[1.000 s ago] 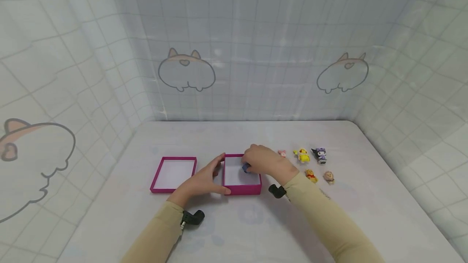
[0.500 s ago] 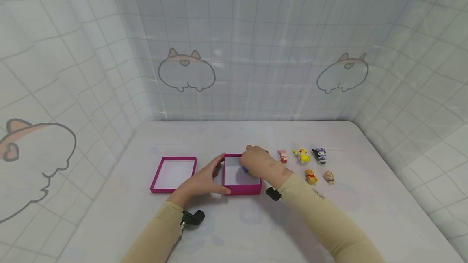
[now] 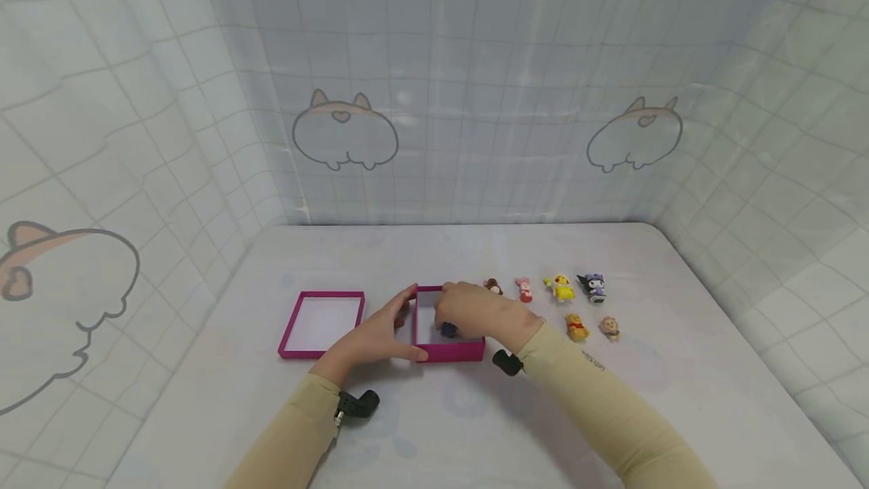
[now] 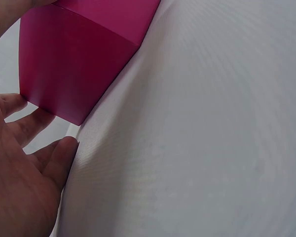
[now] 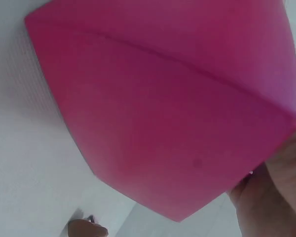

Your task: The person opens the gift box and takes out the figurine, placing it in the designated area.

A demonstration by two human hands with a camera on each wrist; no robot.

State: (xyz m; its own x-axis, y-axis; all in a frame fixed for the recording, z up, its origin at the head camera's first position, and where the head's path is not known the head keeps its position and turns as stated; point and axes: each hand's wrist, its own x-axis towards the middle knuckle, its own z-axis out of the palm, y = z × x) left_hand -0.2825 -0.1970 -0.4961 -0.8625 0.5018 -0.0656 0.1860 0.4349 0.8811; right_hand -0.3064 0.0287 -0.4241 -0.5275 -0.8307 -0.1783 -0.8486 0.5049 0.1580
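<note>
A magenta box (image 3: 451,353) with a white inside stands open-topped at mid-table. My left hand (image 3: 372,336) grips its left side, thumb at the front corner and fingers at the far corner. In the left wrist view, fingertips touch the edge of the box wall (image 4: 69,64). My right hand (image 3: 478,309) reaches over the right wall into the box. It pinches a small dark blue figurine (image 3: 448,330), mostly hidden under the fingers. The outer wall of the box (image 5: 163,118) fills the right wrist view and covers most of that hand.
Left of the box lies a magenta-rimmed lid (image 3: 321,355), inside up. To the right sit small figurines: brown (image 3: 492,287), pink (image 3: 524,290), yellow (image 3: 560,289), purple-black (image 3: 594,288), an orange bear (image 3: 577,327) and a tan one (image 3: 609,328).
My right hand has moved left and slightly nearer inside the box with the dark blue figurine. The brown figurine behind it has come into view. My left hand stays in place.
</note>
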